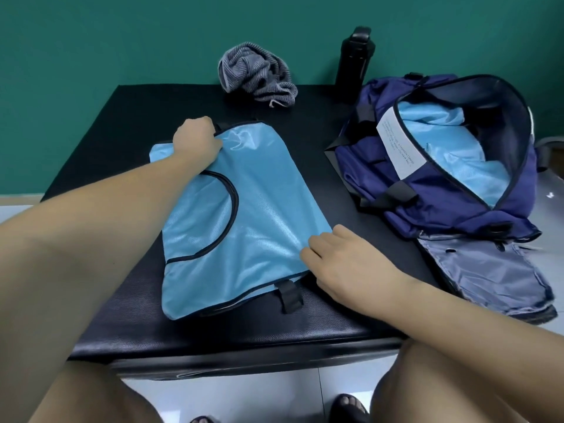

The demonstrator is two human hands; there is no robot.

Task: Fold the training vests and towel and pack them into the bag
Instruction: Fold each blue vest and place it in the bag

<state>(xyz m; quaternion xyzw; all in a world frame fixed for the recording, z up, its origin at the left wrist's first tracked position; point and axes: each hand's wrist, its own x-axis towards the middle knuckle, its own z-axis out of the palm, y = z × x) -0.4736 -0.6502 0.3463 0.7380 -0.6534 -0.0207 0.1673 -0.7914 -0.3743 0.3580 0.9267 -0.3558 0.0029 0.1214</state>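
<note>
Right hand and left hand hold vest

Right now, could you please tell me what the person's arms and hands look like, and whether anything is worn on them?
The left arm and right arm are uncovered as far as the frame reaches; no sleeve shows. The left hand and right hand wear no gloves, and no watch, bracelet or ring is visible.
</note>
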